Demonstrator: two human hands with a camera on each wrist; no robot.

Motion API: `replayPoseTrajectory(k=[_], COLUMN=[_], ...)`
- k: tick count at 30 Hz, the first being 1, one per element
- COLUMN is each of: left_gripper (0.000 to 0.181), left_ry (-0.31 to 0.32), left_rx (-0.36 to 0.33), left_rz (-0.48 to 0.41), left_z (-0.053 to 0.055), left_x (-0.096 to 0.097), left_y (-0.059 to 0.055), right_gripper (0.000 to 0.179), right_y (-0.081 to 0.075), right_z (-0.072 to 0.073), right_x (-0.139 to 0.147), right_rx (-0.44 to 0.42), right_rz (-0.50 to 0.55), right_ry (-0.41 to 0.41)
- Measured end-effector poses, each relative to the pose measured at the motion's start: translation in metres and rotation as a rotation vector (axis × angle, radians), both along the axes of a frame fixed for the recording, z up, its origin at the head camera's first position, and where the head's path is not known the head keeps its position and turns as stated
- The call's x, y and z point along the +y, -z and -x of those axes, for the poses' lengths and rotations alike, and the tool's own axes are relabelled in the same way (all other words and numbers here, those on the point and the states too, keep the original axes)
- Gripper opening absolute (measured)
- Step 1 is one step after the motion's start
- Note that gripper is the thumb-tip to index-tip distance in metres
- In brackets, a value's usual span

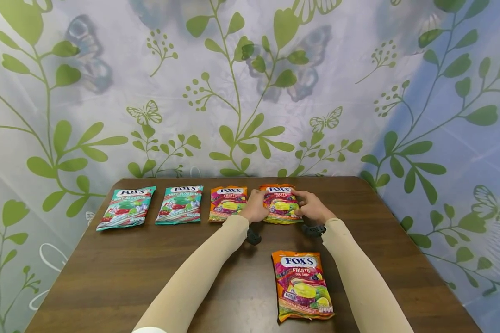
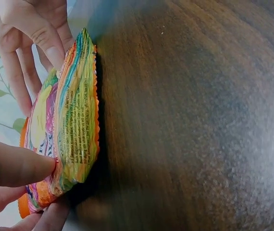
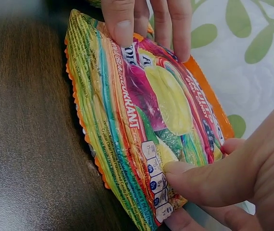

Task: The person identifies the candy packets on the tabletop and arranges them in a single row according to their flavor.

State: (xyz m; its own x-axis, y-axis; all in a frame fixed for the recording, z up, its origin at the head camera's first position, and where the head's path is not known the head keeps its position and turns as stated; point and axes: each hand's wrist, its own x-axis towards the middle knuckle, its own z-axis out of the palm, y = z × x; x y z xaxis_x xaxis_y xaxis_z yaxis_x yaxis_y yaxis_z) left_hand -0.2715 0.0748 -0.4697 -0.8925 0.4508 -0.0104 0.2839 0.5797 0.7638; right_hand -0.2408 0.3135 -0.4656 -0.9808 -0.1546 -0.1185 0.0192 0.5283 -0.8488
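An orange bag of Fox's Fruits candy [image 1: 281, 203] is at the right end of a row along the far side of the table, held between both hands. At its left edge the left hand [image 1: 256, 208] grips it, thumb on the front. On the opposite edge, the right hand [image 1: 314, 208] pinches it; the right wrist view shows that thumb [image 3: 199, 183] pressing the printed front, with other fingers curled under the side. In the left wrist view the bag's lower seam [image 2: 96, 106] faces the camera, close over the wood.
Left of the held bag lies another orange Fox's Fruits bag [image 1: 227, 203]. Two teal Mint Blossom bags [image 1: 179, 205] [image 1: 127, 208] continue the row. A third Fruits bag [image 1: 302, 286] lies nearer, between the forearms. Behind the brown table [image 1: 150, 273] hangs a leaf-patterned curtain [image 1: 250, 92].
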Motion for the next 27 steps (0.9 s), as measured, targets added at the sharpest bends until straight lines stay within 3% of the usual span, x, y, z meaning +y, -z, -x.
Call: replayPoseTrajectory(k=[7,14,18,19,23,25,27], left_gripper=[0.073,0.065,0.063,0.063,0.062,0.060,0.058], left_ry=[-0.006,0.006,0.017,0.019,0.018,0.027,0.036], left_rx=[-0.016,0.025,0.008,0.024,0.063,0.073,0.057], left_rz=[-0.001,-0.002,-0.044,-0.051,-0.084,-0.088,-0.089], left_z=[-0.001,-0.004,-0.005,0.001,0.008,0.004,-0.011], left_x=[0.000,-0.003,-0.006,-0.006,-0.009,-0.013,-0.018], left_y=[0.000,-0.003,-0.006,0.003,0.013,0.010,-0.006], right_gripper=[0.082,0.078,0.076,0.076,0.074,0.073,0.073], right_y=[-0.002,-0.008,-0.012,-0.012,-0.014,-0.016,-0.019], right_z=[-0.003,-0.007,-0.010,-0.010,-0.015,-0.019,-0.024], right_x=[-0.001,-0.005,-0.006,-0.005,-0.002,0.000,0.002], right_rx=[0.019,0.034,0.049,0.055,0.073,0.084,0.094], right_rz=[-0.023,-0.029,-0.036,-0.039,-0.067,-0.093,-0.117], right_ry=[-0.005,0.020,0.030,0.030,0.031,0.031,0.027])
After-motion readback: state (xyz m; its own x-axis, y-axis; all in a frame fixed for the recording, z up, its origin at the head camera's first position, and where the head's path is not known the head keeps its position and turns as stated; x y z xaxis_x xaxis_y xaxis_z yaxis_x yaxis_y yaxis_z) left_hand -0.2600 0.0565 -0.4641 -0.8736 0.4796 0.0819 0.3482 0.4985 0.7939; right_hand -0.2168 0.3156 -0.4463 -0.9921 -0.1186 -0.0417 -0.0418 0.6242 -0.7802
